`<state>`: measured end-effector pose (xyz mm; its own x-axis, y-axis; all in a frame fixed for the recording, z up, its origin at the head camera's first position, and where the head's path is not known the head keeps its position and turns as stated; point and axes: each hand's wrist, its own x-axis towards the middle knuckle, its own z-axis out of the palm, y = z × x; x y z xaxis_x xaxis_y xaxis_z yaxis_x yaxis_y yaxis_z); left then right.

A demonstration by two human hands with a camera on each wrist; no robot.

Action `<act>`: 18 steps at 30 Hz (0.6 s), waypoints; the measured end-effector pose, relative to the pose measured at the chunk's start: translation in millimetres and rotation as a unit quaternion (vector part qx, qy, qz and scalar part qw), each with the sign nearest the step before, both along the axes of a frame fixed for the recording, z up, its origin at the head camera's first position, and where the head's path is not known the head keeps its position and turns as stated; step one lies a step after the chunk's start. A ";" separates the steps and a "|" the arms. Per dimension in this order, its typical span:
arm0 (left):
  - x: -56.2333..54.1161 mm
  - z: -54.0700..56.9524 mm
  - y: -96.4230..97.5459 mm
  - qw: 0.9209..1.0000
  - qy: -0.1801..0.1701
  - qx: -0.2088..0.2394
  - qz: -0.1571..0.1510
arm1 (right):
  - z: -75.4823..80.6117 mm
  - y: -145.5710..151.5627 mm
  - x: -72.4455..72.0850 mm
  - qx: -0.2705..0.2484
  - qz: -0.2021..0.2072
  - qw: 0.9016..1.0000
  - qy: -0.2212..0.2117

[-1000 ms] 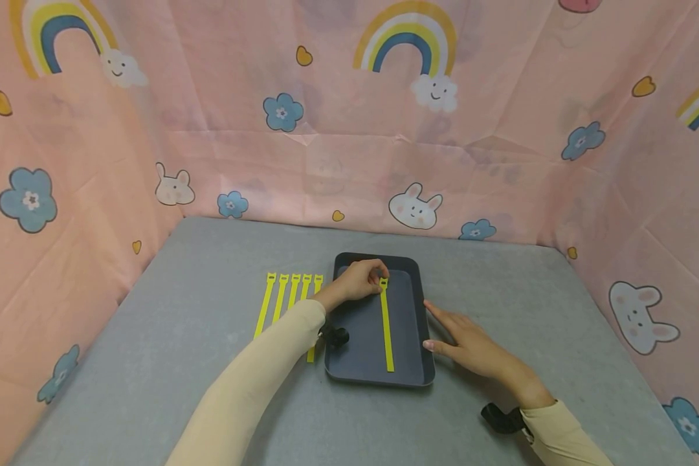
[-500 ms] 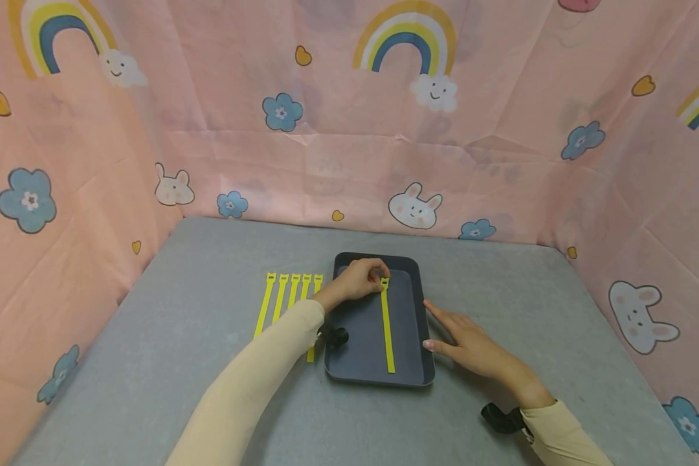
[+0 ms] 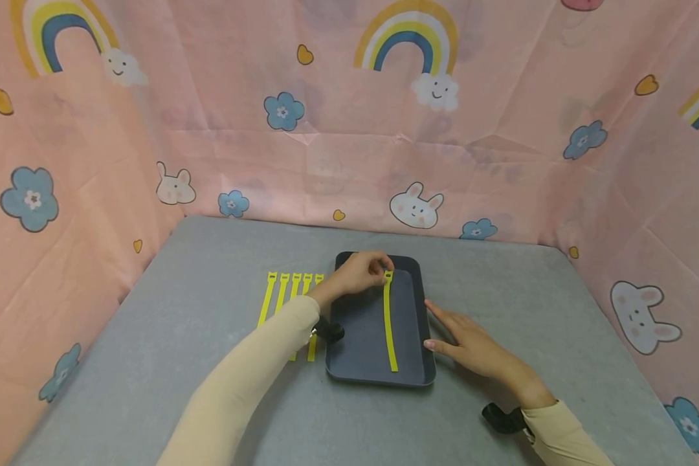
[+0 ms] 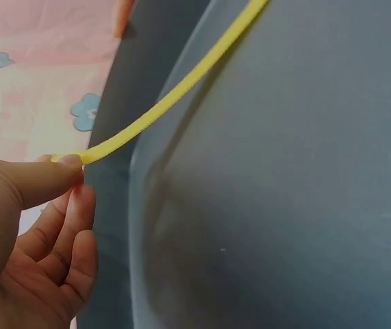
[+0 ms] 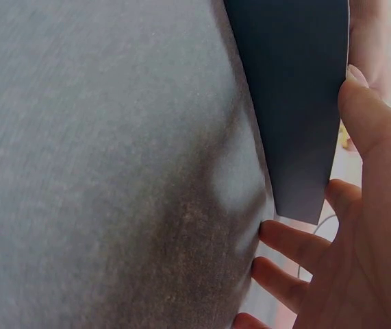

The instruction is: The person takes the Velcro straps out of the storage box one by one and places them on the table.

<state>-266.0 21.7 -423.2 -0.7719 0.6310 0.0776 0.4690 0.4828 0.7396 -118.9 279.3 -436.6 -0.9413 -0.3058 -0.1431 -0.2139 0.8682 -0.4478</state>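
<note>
In the head view my left hand (image 3: 362, 272) pinches the slotted head of a yellow cable tie (image 3: 389, 323) between thumb and finger, over the far end of a dark grey tray (image 3: 381, 380). The left wrist view shows this tie bending down from the fingertips, its shadow on the tray floor. Several matching yellow cable ties (image 3: 265, 301) lie side by side left of the tray, partly hidden by my left sleeve. My right hand (image 3: 472, 343) lies by the tray's right wall, thumb and index finger touching the rim; its fingers are extended in the right wrist view.
The tray stands on a grey table (image 3: 489, 272). A pink cloth (image 3: 326, 168) with rainbows, rabbits and flowers hangs behind and along both sides. A black wrist camera (image 3: 329, 330) on my left wrist hangs over the tray's left wall.
My left hand has moved slightly away from me and to the right, lifting the tie's head, so the tie now bows a little. My right hand and the tray stay put.
</note>
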 end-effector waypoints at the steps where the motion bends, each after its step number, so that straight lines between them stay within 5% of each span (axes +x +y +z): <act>1: -0.1 1.3 -0.4 1.000 0.003 0.004 -0.001 | 0.0 0.1 0.0 0.000 0.000 1.000 0.001; 18: 0.7 29.7 -9.2 0.996 -0.027 0.084 -0.017 | 1.9 0.1 0.3 -0.002 0.003 1.000 0.000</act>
